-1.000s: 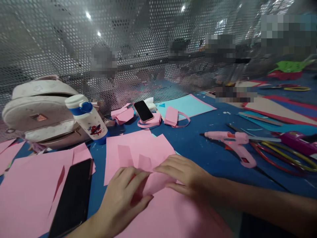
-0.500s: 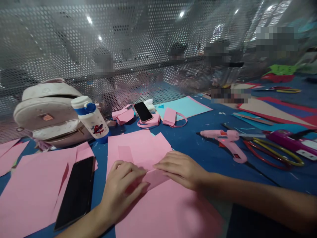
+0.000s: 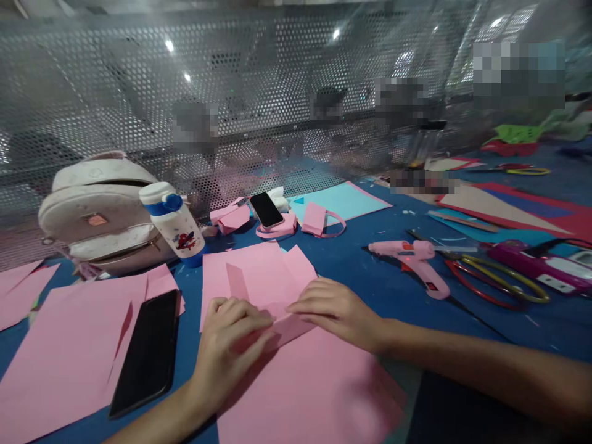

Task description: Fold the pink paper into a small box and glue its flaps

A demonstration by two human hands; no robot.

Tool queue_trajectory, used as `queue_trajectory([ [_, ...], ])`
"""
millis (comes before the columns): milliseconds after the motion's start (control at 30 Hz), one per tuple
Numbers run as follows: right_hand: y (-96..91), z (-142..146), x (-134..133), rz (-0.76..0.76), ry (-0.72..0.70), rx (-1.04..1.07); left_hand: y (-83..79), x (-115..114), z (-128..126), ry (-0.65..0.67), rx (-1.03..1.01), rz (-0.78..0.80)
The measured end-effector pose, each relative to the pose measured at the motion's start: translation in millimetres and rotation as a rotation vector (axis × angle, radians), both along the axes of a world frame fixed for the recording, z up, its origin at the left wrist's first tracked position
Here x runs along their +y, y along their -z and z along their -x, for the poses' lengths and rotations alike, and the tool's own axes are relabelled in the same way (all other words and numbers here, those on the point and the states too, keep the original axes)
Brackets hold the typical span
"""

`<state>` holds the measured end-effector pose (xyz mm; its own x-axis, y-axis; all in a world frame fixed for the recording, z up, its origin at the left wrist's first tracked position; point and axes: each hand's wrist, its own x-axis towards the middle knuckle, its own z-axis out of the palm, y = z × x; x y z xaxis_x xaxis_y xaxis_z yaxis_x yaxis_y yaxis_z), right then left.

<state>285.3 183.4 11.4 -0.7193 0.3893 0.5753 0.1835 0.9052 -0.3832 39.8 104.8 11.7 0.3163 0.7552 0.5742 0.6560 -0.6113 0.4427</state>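
Centrally, a folded pink paper (image 3: 296, 330) lay between both hands, above larger pink sheets (image 3: 296, 394) on the blue surface (image 3: 361, 280). The left hand (image 3: 231, 339) had its fingers curled narrowly, thumb at the near side, holding the fold's left part. The right hand (image 3: 340, 311) laid its fingers close together on the right part; whether its thumb gripped from beneath, I could not tell. Left of the hands was a black smartphone (image 3: 148, 351); behind that, a Spider-Man water bottle (image 3: 178, 231) leaned before a white backpack (image 3: 104, 216). Rightward lay a pink glue gun (image 3: 419, 262), then scissors (image 3: 504, 283) with red and yellow handles, near a purple power strip (image 3: 539, 268).
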Motion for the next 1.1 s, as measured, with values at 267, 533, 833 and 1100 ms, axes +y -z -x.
queue_trajectory([
  [267, 0.9, 0, 1, 0.016, -0.005, 0.021, 3.2, 1, 0, -0.024, -0.086, 0.074],
  [533, -2.0, -1, -1, 0.006, -0.013, 0.001, 3.0, -1, -1, -0.051, -0.1, 0.081],
  [833, 3.2, -1, 2, -0.014, -0.019, 0.025, -7.4, -1, -2, -0.079, 0.004, -0.038],
  [1100, 3.3, 0, 3, -0.208, -0.082, -0.003, 0.1, -9, -15, -0.073, 0.25, -0.331],
])
